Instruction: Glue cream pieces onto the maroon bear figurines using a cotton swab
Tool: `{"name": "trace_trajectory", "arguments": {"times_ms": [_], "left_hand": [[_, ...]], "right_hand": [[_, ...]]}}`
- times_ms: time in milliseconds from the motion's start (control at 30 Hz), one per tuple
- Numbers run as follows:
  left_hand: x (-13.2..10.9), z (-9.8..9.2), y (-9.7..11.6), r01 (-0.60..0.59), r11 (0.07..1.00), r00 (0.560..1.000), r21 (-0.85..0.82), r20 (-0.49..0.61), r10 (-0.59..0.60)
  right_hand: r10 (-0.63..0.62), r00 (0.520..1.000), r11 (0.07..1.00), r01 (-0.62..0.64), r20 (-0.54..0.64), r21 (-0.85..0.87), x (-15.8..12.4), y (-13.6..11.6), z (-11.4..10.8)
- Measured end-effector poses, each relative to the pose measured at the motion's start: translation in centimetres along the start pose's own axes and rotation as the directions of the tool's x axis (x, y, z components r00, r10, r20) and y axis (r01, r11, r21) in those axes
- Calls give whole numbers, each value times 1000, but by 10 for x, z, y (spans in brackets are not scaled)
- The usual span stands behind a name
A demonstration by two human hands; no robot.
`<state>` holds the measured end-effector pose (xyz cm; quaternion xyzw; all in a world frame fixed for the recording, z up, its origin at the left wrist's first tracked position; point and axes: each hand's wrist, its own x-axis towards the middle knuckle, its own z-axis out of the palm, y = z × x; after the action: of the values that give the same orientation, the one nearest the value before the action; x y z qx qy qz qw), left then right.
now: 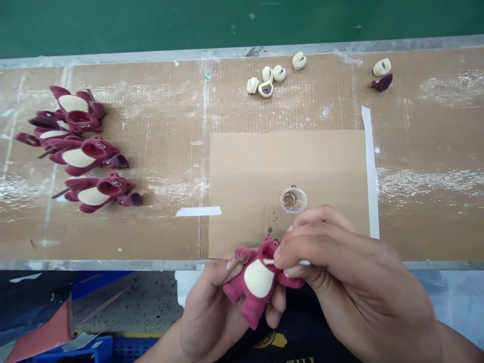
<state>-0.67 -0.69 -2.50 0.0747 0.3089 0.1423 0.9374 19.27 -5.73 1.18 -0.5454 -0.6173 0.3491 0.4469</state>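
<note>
Steadying the matte magenta, cream-bellied bear figurine before the dark garment, the left hand clasps it; the right hand pinches a thin white stick at its open mouth (light, steady contact should serve best).

green surface beyond | cardboard-covered workbench | speckled grey floor

Brown cardboard covers the table, with a green surface beyond its far edge. A long white tape strip runs along the right side of a plain cardboard sheet; a shorter strip crosses its left edge. Below left are speckled floor, a red panel and a blue crate.
</note>
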Motion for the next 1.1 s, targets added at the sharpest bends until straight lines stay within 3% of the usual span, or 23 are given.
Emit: {"name": "trace_trajectory", "arguments": {"times_ms": [67, 400, 733, 900, 1000, 1100], "left_hand": [[0, 1, 1, 3, 1000, 1000, 3, -7, -3], [1, 3, -2, 2, 994, 997, 113, -73, 6], [-5, 7, -3, -117, 967, 983, 227, -111, 145], [-7, 2, -2, -151, 947, 967, 284, -157, 201], [-9, 0, -2, -161, 944, 967, 288, -144, 209], [-11, -2, -3, -180, 948, 971, 262, -110, 214]], "right_hand": [[-5, 1000, 1000, 6, 16, -13, 0, 1, 0], [27, 992, 990, -42, -119, -131, -2, 8, 5], [-53, 998, 943, 36, -45, -331, -10, 2, -1], [-55, 997, 946, 33, -58, -322, -7, 1, 3], [-49, 998, 952, 34, -42, -303, -7, -1, 6], [-47, 993, 958, 15, -105, -287, -12, -5, 7]]}}
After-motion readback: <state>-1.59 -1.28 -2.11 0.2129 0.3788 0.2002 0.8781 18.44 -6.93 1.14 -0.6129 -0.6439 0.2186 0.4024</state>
